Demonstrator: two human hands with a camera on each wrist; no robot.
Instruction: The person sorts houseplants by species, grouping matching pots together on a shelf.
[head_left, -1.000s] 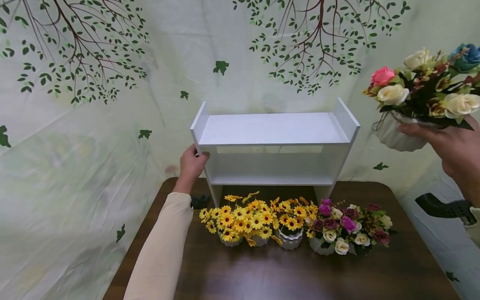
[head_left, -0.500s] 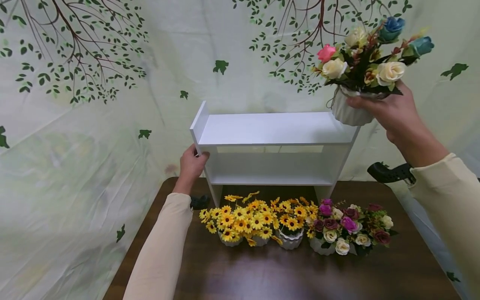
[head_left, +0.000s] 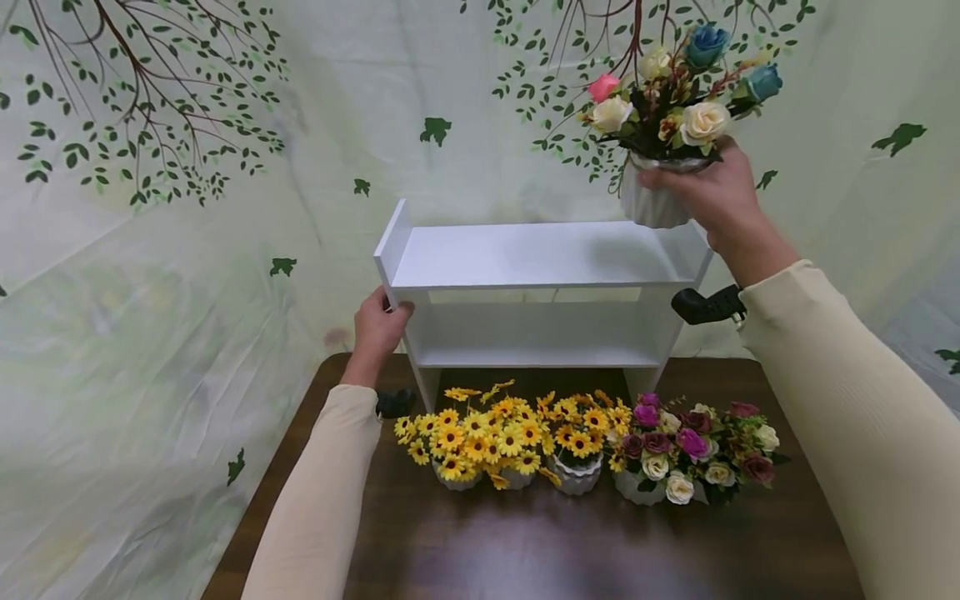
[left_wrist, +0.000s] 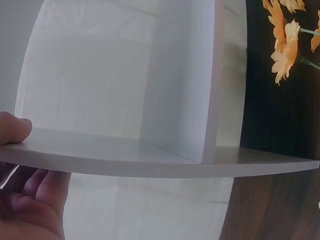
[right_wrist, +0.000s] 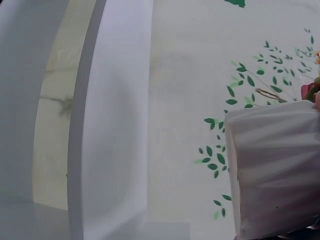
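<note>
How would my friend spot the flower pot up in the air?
Find the big white shelf on the brown table. By its top right, a person's right grip holds up a flower pot. Only it has blue flowers; the pots below have none.

Left sleeve (head_left: 311,492) and right sleeve (head_left: 862,417): plain cream fabric, long, hems slightly puckered at the wrists. Left hand (head_left: 381,327) and right hand (head_left: 723,198) bare, no gloves. Black right wrist unit (head_left: 701,306): curved, rounded end, small pale bit near cuff. Left wrist unit (head_left: 395,403) also black, detail unclear.
</note>
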